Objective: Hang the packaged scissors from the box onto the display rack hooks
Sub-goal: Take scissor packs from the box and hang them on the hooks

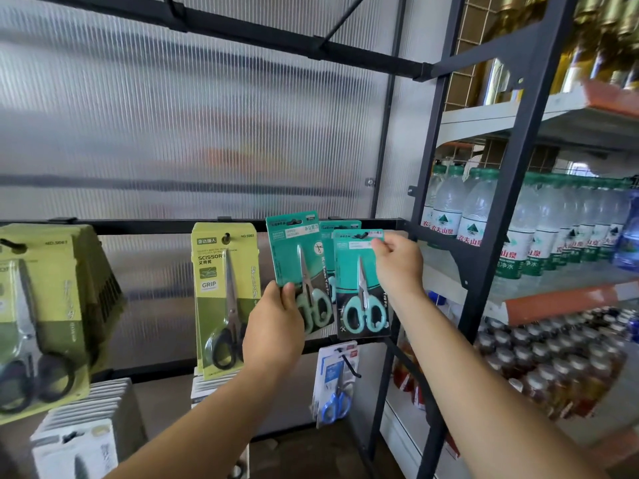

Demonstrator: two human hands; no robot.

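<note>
The left hand (pixel 276 323) grips the lower corner of one teal scissors pack (pixel 294 250). The right hand (pixel 397 261) pinches the top of a second teal pack (pixel 359 292) at the black hook (pixel 361 235) — its slot seems threaded. Hold the card level and slide it fully back — only then release.

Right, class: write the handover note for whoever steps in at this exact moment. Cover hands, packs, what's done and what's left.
Left hand grips one teal scissors pack by its lower corner.
Right hand pinches the top of a second teal pack at the hook; seating unclear.
Done: a third teal pack hangs behind.
Left: seat this one, hang the other. Box out of view.
</note>
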